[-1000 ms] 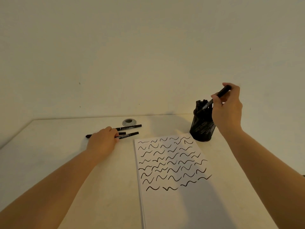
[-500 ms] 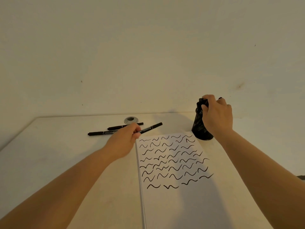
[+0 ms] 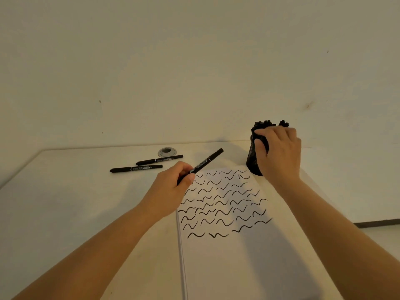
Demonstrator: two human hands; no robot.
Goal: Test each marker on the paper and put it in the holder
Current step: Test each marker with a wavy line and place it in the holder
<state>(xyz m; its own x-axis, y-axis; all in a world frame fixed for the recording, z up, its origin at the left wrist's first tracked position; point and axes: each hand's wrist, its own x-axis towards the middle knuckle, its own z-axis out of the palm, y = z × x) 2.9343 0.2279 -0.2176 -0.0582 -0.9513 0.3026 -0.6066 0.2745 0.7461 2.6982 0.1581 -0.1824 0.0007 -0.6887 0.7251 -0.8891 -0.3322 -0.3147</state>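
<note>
A white sheet of paper (image 3: 227,256) covered with several black wavy test strokes lies on the table in front of me. My left hand (image 3: 171,189) holds a capped black marker (image 3: 207,160) above the paper's top left corner, its far end pointing up and right. My right hand (image 3: 279,152) is wrapped around the black mesh holder (image 3: 252,163) at the paper's top right corner. Several markers (image 3: 263,124) stick out of the holder. Two more black markers (image 3: 136,168) (image 3: 160,159) lie flat on the table at the far left of the paper.
A round grey cable grommet (image 3: 167,151) sits in the table near the wall, just behind the loose markers. The pale wall rises right behind the table's far edge. A dark strip (image 3: 376,223) shows beyond the table's right edge.
My left hand picked a marker from the loose group and carried it right toward the paper. My right hand dropped its marker into the holder and then closed around the holder.
</note>
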